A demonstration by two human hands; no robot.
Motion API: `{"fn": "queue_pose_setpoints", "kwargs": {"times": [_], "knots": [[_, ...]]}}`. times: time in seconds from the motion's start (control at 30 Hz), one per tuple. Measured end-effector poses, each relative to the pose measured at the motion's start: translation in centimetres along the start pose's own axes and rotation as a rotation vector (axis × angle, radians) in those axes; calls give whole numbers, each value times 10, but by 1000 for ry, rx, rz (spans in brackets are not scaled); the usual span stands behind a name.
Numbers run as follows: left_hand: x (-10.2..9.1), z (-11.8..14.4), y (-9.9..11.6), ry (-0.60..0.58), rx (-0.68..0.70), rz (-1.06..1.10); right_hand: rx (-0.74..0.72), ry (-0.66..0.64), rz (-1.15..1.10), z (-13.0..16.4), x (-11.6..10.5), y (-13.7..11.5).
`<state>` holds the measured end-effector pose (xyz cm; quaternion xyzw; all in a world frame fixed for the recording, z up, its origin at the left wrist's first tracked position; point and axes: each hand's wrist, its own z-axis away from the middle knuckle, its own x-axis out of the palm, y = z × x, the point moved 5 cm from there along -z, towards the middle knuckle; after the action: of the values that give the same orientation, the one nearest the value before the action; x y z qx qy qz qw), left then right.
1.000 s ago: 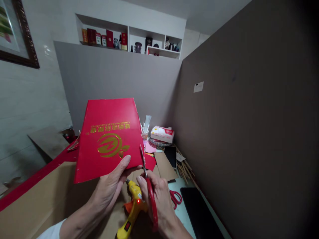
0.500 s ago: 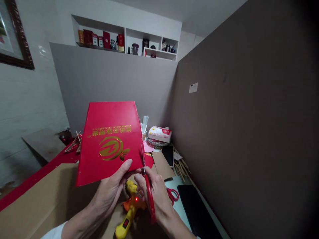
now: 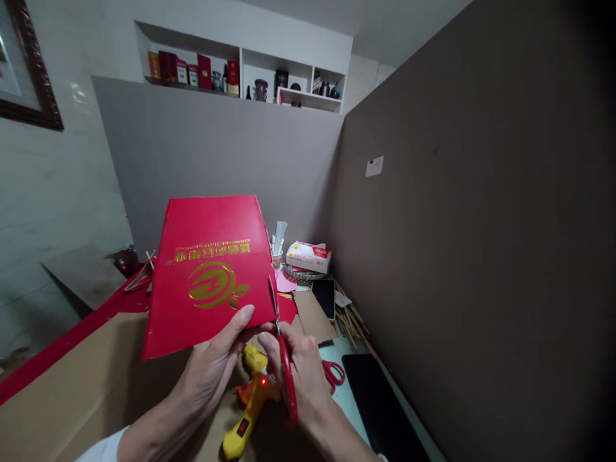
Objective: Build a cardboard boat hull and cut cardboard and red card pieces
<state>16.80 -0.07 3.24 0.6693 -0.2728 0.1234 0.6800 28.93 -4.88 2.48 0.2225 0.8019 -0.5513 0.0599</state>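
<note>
A: Where is the red card?
B: Left of centre in the frame, held up and tilted. The red card [image 3: 212, 221] has gold lettering and a round gold emblem on its face, the lettering upside down.

A: What holds it?
B: The left hand [image 3: 214, 359], at the card's lower edge. Its grip is closed on the card, thumb flat on the front; most of the fingers are hidden behind.

A: And the other hand?
B: The right hand [image 3: 303, 362], just beside it, low and right of centre. Its grip is closed round the red handles of a pair of scissors [image 3: 287, 375]. The blades point up along the card's right edge, near its lower corner. How far they are parted, I cannot tell.

A: What lies below the hands?
B: A yellow glue gun [image 3: 245, 417] at the bottom middle of the frame, a red light glowing on it, partly covered by the right hand. Wide brown cardboard [image 3: 72, 378] fills the lower left.

A: And to the right?
B: A second pair of red-handled scissors [image 3: 334, 375] on the pale table [image 3: 349, 407], with a flat black object [image 3: 380, 401] near it at the lower right. Further up are a small cardboard piece [image 3: 315, 314], a bundle of thin sticks [image 3: 351, 324], and a white and red box [image 3: 307, 258] just beside a cup [image 3: 277, 260] of pale strips.
</note>
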Motion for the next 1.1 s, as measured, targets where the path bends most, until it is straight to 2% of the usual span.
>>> {"fn": "queue_pose_setpoints", "kwargs": {"times": [0.17,0.33,0.6,0.7,0.8,0.83,0.87,0.9,0.97,1.03,1.1], "knots": [[1,2,-1,-9,2,3,52,-12,21,-2,1,8],[3,4,-2,-31,-35,43,41,-14,37,-1,0,9],[3,4,-1,-11,17,48,-8,58,115,1,-2,1],[-3,5,-5,-63,-36,-13,-17,65,118,0,-2,4],[-19,9,-7,-230,-113,-164,-30,66,121,-2,-4,5],[-28,11,-3,-283,-108,-197,-36,67,117,-3,-5,5],[-39,12,4,-282,-101,-173,-41,64,110,-3,-6,4],[-50,13,12,-247,-126,-111,-45,54,100,-4,-6,4],[-73,11,34,-97,-129,22,-55,10,81,-4,-5,1],[-84,6,62,-54,-34,153,-68,-40,65,-3,-2,-2],[-89,-2,79,-21,-31,175,-73,-111,45,-2,2,-5]]}}
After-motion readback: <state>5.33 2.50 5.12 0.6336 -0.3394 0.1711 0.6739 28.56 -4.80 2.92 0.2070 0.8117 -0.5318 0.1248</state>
